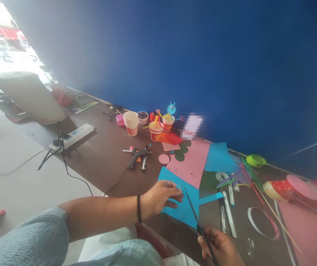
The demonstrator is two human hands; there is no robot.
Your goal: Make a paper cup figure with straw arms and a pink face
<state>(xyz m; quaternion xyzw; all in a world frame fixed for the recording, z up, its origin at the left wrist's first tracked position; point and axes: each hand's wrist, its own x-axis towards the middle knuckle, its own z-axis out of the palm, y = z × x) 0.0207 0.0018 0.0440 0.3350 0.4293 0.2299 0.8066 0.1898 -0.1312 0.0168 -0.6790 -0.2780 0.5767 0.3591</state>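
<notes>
From where I stand, no writing here can actually be read. The two red paper cups [156,133] at about twelve o'clock carry a yellow emblem too small to make out, the tipped red cup [283,190] at three o'clock shows only a blurred pattern, and the white card [193,125] at one o'clock is smeared out. At ten o'clock the pale appliance [27,96] bears dark markings and a red sign band [5,33] shows outside the window, both illegible.

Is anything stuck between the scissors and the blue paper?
No, nothing visible. The scissors in the right hand touch the blue paper, right beside the left hand pinching its edge.
</notes>
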